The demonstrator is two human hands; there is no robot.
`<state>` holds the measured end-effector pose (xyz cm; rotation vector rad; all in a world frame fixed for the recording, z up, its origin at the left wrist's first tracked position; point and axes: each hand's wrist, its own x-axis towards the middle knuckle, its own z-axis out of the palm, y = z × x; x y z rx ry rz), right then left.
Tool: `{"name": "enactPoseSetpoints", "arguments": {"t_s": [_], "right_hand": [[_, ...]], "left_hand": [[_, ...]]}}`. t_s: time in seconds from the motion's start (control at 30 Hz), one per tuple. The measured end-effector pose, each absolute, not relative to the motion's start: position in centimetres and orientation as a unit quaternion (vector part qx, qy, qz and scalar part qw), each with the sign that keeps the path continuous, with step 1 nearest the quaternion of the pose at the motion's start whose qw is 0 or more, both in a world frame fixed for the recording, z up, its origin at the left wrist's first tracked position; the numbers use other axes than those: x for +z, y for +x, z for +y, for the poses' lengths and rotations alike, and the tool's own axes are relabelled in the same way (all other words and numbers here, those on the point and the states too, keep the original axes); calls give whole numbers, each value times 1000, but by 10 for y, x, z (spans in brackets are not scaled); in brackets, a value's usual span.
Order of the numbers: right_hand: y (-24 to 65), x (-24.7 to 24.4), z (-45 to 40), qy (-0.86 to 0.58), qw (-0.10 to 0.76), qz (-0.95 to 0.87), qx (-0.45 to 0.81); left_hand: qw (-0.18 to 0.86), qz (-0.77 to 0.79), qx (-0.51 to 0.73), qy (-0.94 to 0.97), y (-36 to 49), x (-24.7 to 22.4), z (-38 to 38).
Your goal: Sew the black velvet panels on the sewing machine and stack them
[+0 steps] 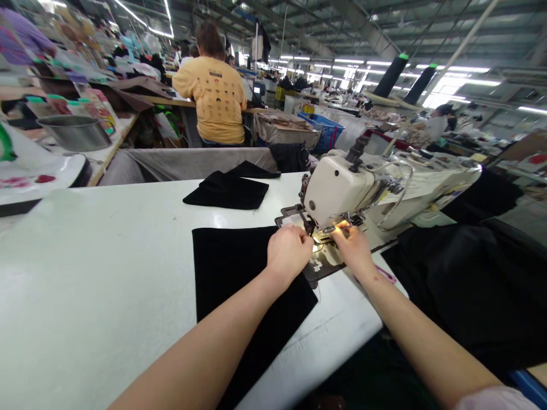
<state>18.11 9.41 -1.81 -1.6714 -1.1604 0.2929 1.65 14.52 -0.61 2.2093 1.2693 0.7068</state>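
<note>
A white industrial sewing machine (342, 185) stands at the right of the white table, its lamp lighting the needle area. Beside the needle, my left hand (290, 250) is closed with its fingertips pinched; what they hold is too small to tell. On the other side of the presser foot, my right hand (352, 250) has thumb and fingers pinched close to the lit metal plate (323, 238). A small shiny metal part shows at those fingertips, but I cannot make out whether it is held. Black cloth (231, 262) lies flat under my left wrist and forearm.
More black pieces (233, 189) lie folded beyond the cloth. A pink-handled tool (386, 274) rests by my right wrist. Dark fabric (470, 285) is heaped at the right. A metal bowl (74, 132) stands on the left table. A person in a yellow shirt (217, 97) sits ahead.
</note>
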Motion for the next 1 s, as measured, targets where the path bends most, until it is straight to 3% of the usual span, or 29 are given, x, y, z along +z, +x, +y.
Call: {"name": "enactPoseSetpoints", "arguments": {"t_s": [0.1, 0.23, 0.43, 0.6, 0.83, 1.0], "right_hand": [[192, -1, 69, -674, 564, -449, 159], [207, 17, 20, -664, 559, -445, 221], [237, 17, -32, -729, 470, -485, 113], [259, 19, -48, -762, 449, -465, 39], [282, 21, -58, -772, 426, -472, -9], [306, 34, -60, -803, 384, -449, -78]], "left_hand": [[256, 465, 274, 802, 15, -7, 145], [251, 464, 270, 805, 15, -7, 146], [252, 443, 255, 822, 18, -5, 150], [240, 404, 231, 852, 0, 9, 142], [86, 344, 95, 930, -43, 19, 91], [56, 389, 37, 919, -46, 10, 72]]}}
